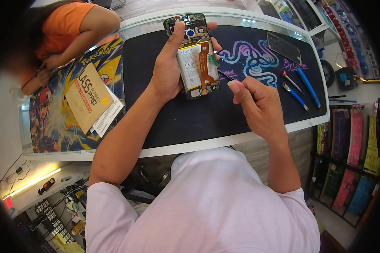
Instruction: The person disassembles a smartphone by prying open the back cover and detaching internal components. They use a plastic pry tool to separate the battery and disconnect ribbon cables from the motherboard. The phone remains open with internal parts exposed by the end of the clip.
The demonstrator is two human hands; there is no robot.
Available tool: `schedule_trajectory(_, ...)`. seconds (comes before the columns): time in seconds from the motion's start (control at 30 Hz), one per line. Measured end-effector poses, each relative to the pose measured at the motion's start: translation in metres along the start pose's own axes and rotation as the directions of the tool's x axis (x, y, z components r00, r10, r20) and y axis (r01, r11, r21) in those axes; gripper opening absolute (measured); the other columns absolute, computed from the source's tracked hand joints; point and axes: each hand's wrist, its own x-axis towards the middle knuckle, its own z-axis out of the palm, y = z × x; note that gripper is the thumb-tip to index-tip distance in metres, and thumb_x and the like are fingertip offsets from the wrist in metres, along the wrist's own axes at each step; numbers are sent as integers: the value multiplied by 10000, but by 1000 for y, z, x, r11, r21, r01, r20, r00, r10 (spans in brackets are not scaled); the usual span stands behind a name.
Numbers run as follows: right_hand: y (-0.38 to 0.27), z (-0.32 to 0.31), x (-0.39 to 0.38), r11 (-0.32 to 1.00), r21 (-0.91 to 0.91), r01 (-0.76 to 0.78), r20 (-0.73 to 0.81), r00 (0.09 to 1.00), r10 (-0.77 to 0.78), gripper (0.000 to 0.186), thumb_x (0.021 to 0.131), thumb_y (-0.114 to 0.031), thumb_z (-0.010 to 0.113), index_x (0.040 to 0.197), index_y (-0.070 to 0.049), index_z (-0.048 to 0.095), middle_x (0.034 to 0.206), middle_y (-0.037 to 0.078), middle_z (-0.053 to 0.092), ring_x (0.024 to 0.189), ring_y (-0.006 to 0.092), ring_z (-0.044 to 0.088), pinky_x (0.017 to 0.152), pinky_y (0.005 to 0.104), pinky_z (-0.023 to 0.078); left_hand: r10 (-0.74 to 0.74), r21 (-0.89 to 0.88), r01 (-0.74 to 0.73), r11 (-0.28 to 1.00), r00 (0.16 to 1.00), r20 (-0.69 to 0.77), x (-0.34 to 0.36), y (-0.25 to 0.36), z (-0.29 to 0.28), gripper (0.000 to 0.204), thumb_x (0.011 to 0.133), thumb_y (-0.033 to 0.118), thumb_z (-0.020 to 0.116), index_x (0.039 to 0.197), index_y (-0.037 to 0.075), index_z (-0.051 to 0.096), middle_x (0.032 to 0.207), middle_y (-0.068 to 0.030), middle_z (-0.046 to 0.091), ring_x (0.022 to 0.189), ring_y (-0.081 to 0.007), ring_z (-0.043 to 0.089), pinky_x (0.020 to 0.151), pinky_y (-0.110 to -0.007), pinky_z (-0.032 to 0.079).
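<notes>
An opened phone shows its white battery, orange flex cable, green tab and exposed boards. My left hand grips it upright above the black mat, fingers wrapped behind and around the right side, thumb over the upper left. Just right of the phone's lower half, my right hand is closed on a thin dark tool, whose far end reaches toward the phone's right side; whether it touches cannot be told.
A clear phone cover, red-tipped tool, blue-handled blade and blue tool lie right on the mat. A tan envelope with papers rests on the colourful left mat. A person in orange leans at upper left. Display racks stand right.
</notes>
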Motion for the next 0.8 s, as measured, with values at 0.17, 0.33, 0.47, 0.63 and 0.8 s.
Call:
schedule_trajectory(0.17,5,9,10,964,-18,264,-80,961,-265,154,1046,-149,789,1038,5,789,777,96,683,660,103,598,605,295,473,0,-16,1,1000,1000,8,0,1,0,854,1142,708,339,1599,5,500,1197,-137,723,1098,-224,733,903,-380,655)
schedule_trajectory(0.33,3,-3,6,989,-11,149,-29,988,-150,139,1040,-107,786,1096,19,794,910,54,737,803,88,638,724,253,498,2,-37,-2,999,1000,2,0,1,-1,802,1140,707,381,1549,37,548,1172,-128,734,1076,-209,741,920,-386,636)
schedule_trajectory(0.47,1,-9,4,993,81,92,-59,994,-87,172,1049,-122,788,1107,40,782,958,15,737,842,80,637,775,230,502,6,16,-5,1000,1000,-13,1,2,-4,880,1144,711,308,1614,-13,480,1205,-140,715,1125,-249,725,933,-384,641)
schedule_trajectory(0.63,-1,-11,0,985,120,122,-203,974,-96,262,1062,-222,804,901,-26,738,727,-28,648,637,23,516,578,217,352,26,10,-26,1000,999,-35,2,2,-8,854,1144,702,331,1586,-7,504,1183,-146,726,1116,-247,728,942,-392,626)
schedule_trajectory(0.8,2,-18,-5,986,117,120,-191,977,-96,425,1109,-333,744,804,-55,644,695,-54,549,606,13,436,555,228,302,37,10,-36,999,998,-55,6,3,-14,841,1140,703,351,1553,-4,543,1170,-148,742,1089,-243,736,936,-382,619)
